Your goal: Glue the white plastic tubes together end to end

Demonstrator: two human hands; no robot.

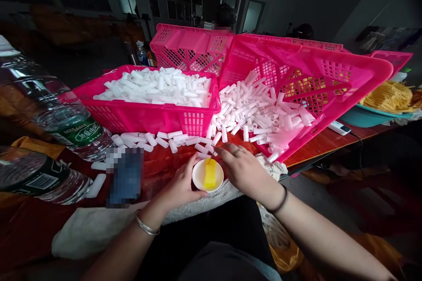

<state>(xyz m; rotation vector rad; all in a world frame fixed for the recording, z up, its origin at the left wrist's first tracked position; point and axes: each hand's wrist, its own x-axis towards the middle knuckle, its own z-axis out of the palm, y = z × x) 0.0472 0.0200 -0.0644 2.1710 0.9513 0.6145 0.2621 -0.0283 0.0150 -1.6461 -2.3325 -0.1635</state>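
Observation:
My left hand (181,184) is wrapped round the side of a small white bowl (198,181) at the table's near edge. In the bowl lies a flat, yellow, oblong piece (210,174); what it is made of I cannot tell. A thin stick (211,156) stands at the top of the yellow piece. Above the bowl's right rim, the fingers of my right hand (242,169) pinch the upper end of this stick. Just beyond the bowl, short white plastic tubes (173,145) lie loose on the red table (148,164).
A pink basket (145,118) full of white tubes stands ahead. Beside it, a tipped pink basket (356,70) spills more tubes. Two large water bottles (74,127) (42,180) and a blurred-out dark item (124,178) are at left. A teal basin (369,116) stands at right.

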